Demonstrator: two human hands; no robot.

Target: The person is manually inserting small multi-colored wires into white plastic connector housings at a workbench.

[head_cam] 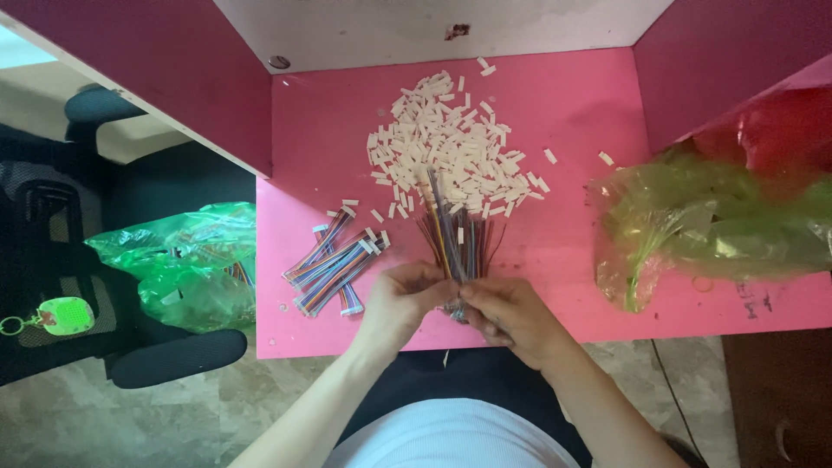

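Left hand (400, 299) and right hand (507, 314) both closed on wire bundle (455, 238) at near edge of pink surface (572, 130) | bundle's long axis ran away toward white connector pile (451, 143) | finished harnesses (334, 264) lay left, nearer left hand.

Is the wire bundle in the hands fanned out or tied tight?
Fanned out. The wire bundle is pinched at its base by the left hand and right hand; its far ends splay toward the white connector pile.

Ahead of your hands (459, 303) the upright wire bundle (455, 230) and the heap of white connectors (451, 143) block the way. Left lie finished ribbon cables (334, 264); right, bare pink desk (555, 251) stays open until the green bag (693, 225).
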